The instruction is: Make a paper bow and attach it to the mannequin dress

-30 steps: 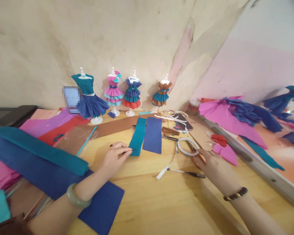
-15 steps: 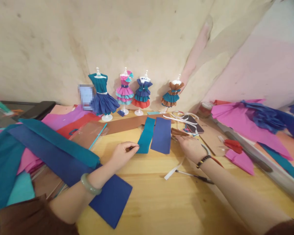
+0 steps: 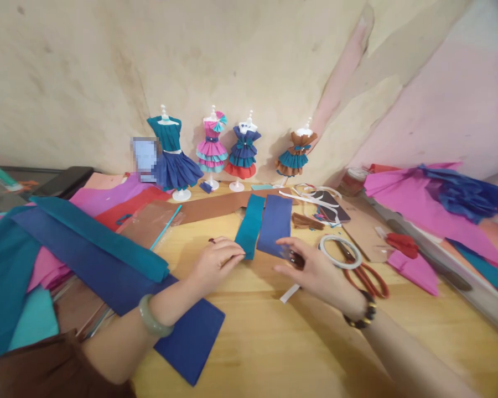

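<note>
Teal strip (image 3: 249,224) lies on the tabletop (image 3: 257,354), just beside a blue piece (image 3: 275,224). The left hand (image 3: 209,266) is pinched together on the strip's near corner. The right hand (image 3: 320,271) is curled around a small dark tool (image 3: 296,259) (it is blurred, I cannot tell its kind), near the blue piece.

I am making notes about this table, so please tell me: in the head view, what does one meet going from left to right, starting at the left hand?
Left hand, teal strip, blue strip, right hand, orange-handled scissors, pink piece.
</note>
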Demonstrator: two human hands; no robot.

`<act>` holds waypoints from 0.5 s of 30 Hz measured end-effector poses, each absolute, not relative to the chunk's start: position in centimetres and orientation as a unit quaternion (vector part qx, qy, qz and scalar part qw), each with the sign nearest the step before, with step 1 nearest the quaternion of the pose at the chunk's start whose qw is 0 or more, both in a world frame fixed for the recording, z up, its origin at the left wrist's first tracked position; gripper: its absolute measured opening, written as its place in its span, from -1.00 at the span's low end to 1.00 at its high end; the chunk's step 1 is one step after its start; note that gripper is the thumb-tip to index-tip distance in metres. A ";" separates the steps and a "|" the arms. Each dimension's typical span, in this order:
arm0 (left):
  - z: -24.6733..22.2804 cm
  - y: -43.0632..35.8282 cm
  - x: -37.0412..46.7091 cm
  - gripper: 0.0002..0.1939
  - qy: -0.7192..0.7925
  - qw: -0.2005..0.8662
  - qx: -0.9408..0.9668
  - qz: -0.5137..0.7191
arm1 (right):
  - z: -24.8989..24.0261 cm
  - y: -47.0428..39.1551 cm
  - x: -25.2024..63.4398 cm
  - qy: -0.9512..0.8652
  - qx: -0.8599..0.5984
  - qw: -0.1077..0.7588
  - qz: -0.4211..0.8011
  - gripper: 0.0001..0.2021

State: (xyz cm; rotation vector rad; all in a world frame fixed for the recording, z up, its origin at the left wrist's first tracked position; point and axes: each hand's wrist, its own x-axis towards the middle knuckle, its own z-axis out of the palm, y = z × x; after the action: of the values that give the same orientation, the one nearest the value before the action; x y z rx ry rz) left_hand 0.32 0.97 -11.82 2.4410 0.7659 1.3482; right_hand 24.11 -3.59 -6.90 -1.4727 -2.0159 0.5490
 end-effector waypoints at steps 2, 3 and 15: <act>-12.0 1.0 0.3 -0.87 0.263 0.118 0.842 0.456 | -7.4 -3.3 21.7 -0.768 -0.528 0.288 0.219 -0.65; -12.0 1.0 0.2 -0.87 0.264 0.117 0.846 0.448 | -7.7 -3.0 20.8 -0.778 -0.514 0.289 0.218 -0.65; -12.2 0.8 -0.2 -0.83 0.316 0.110 0.874 0.352 | -10.3 -1.9 20.4 -0.816 -0.457 0.292 0.198 -0.84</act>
State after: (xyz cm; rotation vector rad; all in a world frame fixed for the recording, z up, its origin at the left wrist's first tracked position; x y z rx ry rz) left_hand -0.16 0.77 -12.17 2.5688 0.9277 1.0360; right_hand 20.40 -1.95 -10.28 -1.2182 -2.1751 0.5272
